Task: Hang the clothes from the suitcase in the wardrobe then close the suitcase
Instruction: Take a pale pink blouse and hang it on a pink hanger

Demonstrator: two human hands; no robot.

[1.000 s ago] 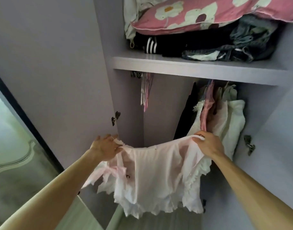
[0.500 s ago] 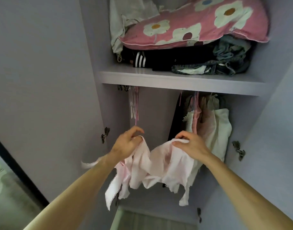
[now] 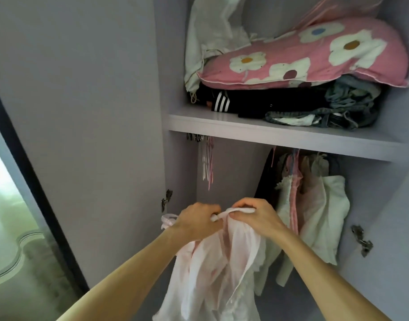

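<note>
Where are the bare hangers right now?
In the head view, the hangers hang bunched under the shelf at the left of the wardrobe, above the left hand holding the pink top, left of the hung clothes.

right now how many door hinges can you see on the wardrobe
2: left hinge on the wardrobe side by the open door; right hinge on the opposite side, past the hanging clothes. More may be out of frame.

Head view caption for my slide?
Left hand and right hand grip a pale pink garment before hanging clothes in the wardrobe.
</note>
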